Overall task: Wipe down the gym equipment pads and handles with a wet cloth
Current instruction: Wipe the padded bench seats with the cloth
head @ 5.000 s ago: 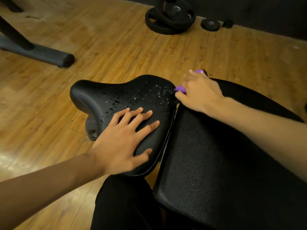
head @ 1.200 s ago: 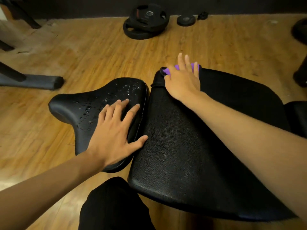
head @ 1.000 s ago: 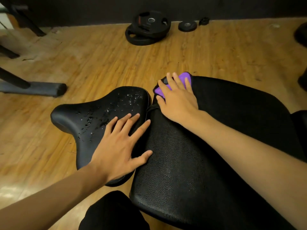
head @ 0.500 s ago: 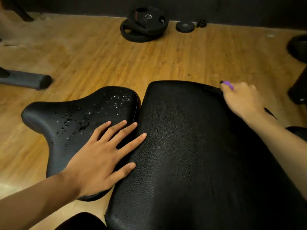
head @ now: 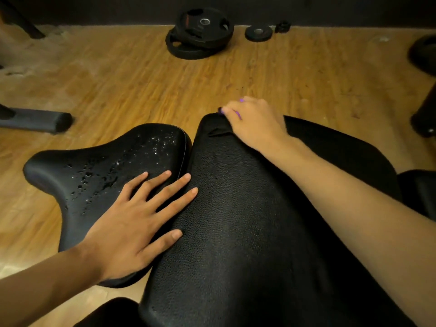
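while the left hand (head: 132, 223) is lying flat on the droplet-speckled black saddle-shaped seat pad (head: 106, 168), likely bracing, the right hand (head: 253, 125) is clutching the purple cloth (head: 238, 114) against the far corner of the black textured bench pad (head: 236, 220).

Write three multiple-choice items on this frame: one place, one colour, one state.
1. Where is the left hand?
A. in the air
B. flat on the small pad
C. in a pocket

2. What colour is the cloth in the right hand?
A. white
B. yellow
C. purple

3. What is the small pad's surface like?
A. dotted with water drops
B. dry
C. covered with foam

Answers:
1 B: its spread fingers lie on that pad, with the tips reaching the big pad.
2 C: purple shows between the curled fingers.
3 A: drops glint across its top.
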`<state>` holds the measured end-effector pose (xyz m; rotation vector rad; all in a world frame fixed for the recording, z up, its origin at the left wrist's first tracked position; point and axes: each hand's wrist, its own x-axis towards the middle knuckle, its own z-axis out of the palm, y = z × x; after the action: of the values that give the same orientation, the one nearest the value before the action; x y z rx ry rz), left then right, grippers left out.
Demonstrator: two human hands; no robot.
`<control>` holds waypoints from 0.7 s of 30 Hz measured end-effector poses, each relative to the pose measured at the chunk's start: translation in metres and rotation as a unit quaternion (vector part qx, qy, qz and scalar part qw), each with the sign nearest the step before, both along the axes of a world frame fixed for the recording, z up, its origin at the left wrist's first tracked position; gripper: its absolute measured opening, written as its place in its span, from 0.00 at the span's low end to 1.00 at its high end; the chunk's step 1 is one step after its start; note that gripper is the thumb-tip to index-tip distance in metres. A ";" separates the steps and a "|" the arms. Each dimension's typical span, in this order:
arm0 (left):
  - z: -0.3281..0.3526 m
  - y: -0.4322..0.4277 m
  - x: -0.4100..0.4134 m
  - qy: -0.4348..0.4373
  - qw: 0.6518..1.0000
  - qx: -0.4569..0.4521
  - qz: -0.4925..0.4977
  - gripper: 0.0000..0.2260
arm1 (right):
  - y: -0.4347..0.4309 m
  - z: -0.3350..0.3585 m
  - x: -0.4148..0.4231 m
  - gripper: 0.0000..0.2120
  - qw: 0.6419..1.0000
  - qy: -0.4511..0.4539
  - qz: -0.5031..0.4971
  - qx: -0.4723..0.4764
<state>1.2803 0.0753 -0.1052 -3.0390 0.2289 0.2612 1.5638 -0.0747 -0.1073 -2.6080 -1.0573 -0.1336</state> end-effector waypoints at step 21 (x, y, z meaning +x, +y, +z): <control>-0.001 0.001 0.001 0.009 1.000 0.002 0.014 0.29 | -0.043 -0.005 0.009 0.19 0.999 0.022 -0.045 -0.002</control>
<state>1.2813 0.0758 -0.1057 -3.0394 0.1879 0.2901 1.5727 -0.1175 -0.1128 -2.6503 -0.9253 -0.0937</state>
